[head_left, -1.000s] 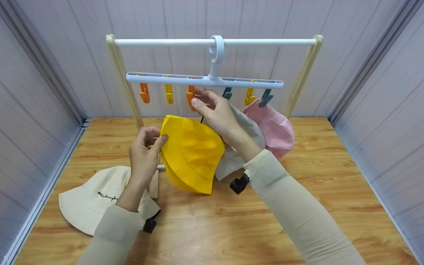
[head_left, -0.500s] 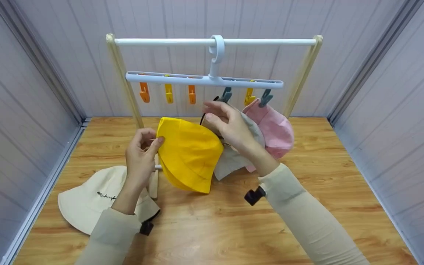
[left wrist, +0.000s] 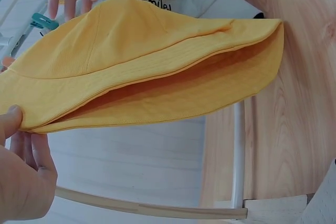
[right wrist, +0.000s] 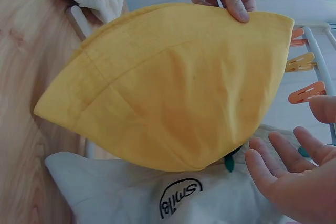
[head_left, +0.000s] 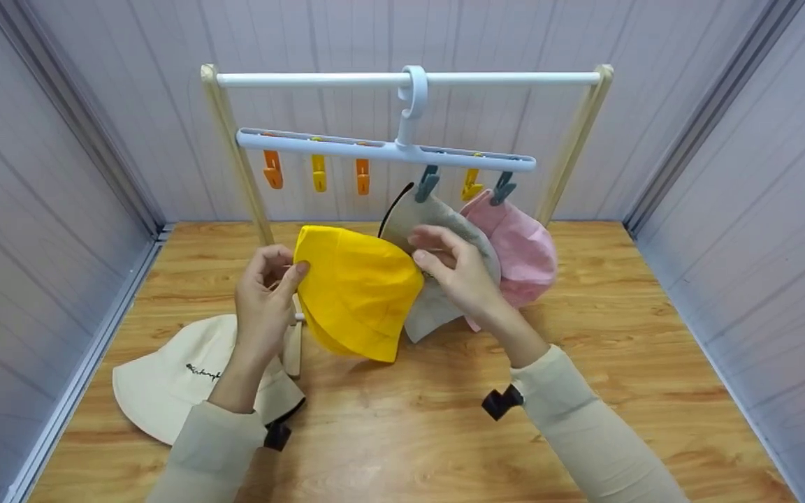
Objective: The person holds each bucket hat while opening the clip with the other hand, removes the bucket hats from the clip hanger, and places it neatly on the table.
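Observation:
My left hand (head_left: 263, 293) pinches the brim of a yellow bucket hat (head_left: 357, 286) between thumb and fingers. The hat hangs sideways, folded flat, its brim edge toward the left. At the hat's right side is my right hand (head_left: 462, 272), fingers loosely bent and holding nothing. Behind that hand a grey bucket hat (head_left: 402, 216) hangs from a dark green clothespin (head_left: 428, 184); the left wrist view shows "Smile" lettering (left wrist: 153, 2) on it. A pink bucket hat (head_left: 525, 244) hangs from another dark green clothespin (head_left: 502, 188) farther right.
A white clip hanger (head_left: 318, 144) hooks over the rack's white rod (head_left: 514, 78). Orange (head_left: 272, 170) and yellow clothespins (head_left: 318, 173) dangle from its left half with nothing in them. A cream bucket hat (head_left: 158, 384) lies at the table's left, partly behind the left forearm.
My right hand has left the orange clothespin and come down and right, beside the yellow hat. The yellow hat has shifted slightly left with my left hand. The hanger's left end has risen.

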A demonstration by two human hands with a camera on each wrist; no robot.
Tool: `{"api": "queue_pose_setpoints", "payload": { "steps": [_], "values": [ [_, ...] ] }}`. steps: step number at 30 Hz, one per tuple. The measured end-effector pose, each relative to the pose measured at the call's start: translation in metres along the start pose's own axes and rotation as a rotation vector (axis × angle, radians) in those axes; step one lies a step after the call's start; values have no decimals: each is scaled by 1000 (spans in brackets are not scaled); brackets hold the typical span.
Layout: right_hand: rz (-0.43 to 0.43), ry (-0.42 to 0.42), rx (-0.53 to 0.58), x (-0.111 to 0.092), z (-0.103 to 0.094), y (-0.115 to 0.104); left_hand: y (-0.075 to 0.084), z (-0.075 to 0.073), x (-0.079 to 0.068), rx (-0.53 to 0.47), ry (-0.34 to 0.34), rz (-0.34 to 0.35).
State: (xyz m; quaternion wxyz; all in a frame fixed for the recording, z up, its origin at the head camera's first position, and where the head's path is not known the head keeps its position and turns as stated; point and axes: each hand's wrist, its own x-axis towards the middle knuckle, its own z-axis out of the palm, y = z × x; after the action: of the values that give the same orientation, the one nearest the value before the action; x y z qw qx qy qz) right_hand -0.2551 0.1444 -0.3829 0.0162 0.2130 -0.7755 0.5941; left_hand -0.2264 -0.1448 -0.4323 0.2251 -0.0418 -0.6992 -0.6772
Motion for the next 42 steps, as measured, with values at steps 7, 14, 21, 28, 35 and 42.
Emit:
{"api": "queue_pose_setpoints", "payload": {
  "steps": [7,14,21,28,35,42],
  "values": [
    [26,8,42,-9,2,18,2,-2,-2,-16,8,-3],
    [25,11,3,-15,0,32,3,-4,-3,-2,3,17],
    [102,12,66,-24,2,49,5,-5,-5,-6,31,10],
    [162,17,97,-31,14,63,7,-4,-5,-30,49,16],
    [261,35,132,-34,26,78,8,-5,-6,-37,62,21],
    [368,18,219,-41,36,96,7,-6,-6,-88,76,5]
  ]
}}
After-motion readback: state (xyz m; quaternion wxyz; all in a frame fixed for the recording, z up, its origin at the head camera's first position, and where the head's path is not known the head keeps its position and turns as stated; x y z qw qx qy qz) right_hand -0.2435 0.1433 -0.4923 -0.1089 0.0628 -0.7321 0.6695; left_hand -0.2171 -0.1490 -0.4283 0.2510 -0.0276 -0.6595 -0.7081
